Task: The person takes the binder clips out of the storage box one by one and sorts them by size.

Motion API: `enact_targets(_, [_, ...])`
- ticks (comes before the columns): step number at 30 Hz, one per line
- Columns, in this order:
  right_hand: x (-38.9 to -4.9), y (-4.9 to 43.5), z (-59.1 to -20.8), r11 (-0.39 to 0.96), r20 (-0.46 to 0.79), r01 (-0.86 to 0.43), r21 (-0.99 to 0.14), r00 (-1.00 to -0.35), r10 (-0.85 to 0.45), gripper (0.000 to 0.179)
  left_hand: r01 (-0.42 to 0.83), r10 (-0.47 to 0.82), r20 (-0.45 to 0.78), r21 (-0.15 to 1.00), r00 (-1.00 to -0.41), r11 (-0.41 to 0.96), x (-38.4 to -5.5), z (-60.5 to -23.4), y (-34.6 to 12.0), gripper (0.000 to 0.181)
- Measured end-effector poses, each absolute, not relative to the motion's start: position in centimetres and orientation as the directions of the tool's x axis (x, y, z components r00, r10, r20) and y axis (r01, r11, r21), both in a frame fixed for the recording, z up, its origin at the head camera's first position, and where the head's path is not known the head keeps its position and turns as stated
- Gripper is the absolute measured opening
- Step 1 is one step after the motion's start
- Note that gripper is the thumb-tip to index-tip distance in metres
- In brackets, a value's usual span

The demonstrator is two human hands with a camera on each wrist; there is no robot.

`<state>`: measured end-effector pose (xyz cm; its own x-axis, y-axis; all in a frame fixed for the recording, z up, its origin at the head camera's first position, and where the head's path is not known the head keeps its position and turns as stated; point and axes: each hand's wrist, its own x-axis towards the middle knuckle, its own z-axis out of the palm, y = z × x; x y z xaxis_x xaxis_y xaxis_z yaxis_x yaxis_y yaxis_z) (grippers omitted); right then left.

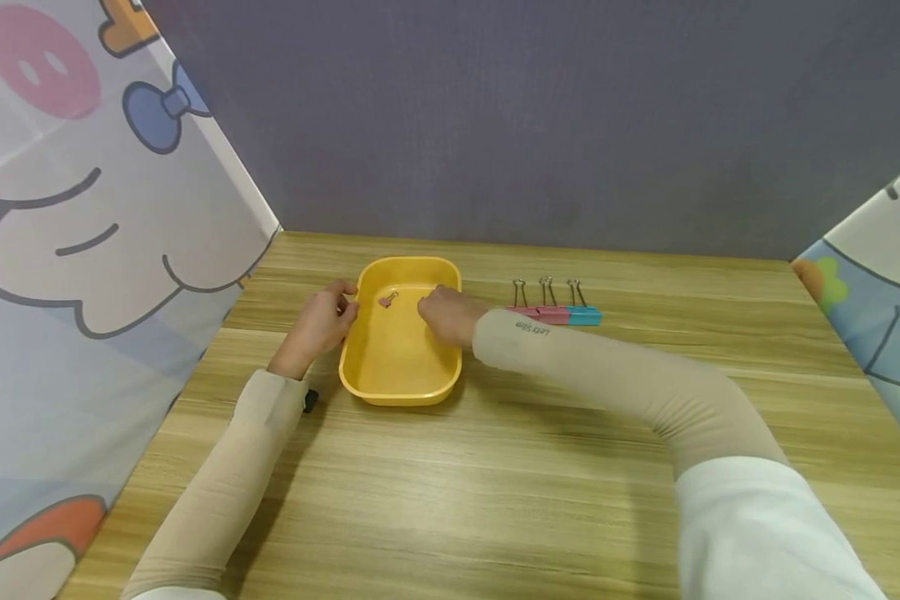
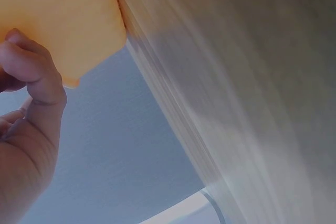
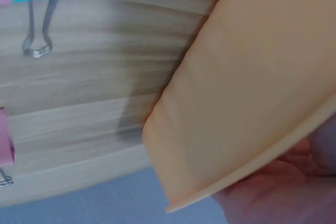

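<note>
A yellow plastic tray (image 1: pixel 401 398) stands on the table. My left hand (image 1: pixel 321 323) is at its left side, with bent, spaced fingertips touching the outer wall near the rim; the left wrist view shows the fingers (image 2: pixel 44 80) against that wall. My right hand (image 1: pixel 450 315) reaches over the right rim, its fingers bent down inside the tray. Its fingertips are hidden, so whether they hold anything cannot be told. A small pink binder clip (image 1: pixel 386 301) lies in the tray's far left part.
Right of the tray, a row of larger binder clips has handles pointing away: pink clips (image 1: pixel 552 315) and a blue clip (image 1: pixel 585 316). The right forearm partly covers the row. A grey wall (image 1: pixel 495 125) rises behind the table, with printed panels (image 1: pixel 67 250) at the sides.
</note>
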<state>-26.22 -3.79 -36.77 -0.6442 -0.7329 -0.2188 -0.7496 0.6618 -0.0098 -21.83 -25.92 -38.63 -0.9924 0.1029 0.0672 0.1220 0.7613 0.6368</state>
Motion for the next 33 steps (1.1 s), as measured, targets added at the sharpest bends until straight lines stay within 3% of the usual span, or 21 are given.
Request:
enact_targets(16, [-25.9, -4.5, -37.5, 0.679, -0.198, -0.730, 0.079, -0.679, -0.707, 0.014, 0.129, 0.109, 0.072, 0.637, -0.991, 0.760, -21.9, -38.7, -25.9, 0.028])
enact_targets(24, [-26.3, -4.9, -37.7, 0.678, -0.170, -0.735, 0.011, -0.670, -0.723, 0.015, 0.132, 0.110, 0.074, 0.636, -0.991, 0.760, -21.9, -38.7, -25.9, 0.028])
enact_targets(33, [-26.9, -5.0, -38.2, 0.615, -0.068, -0.784, -0.089, -0.611, -0.789, 0.023, 0.123, 0.107, 0.064, 0.644, -0.992, 0.755, -21.8, -38.5, -25.9, 0.028])
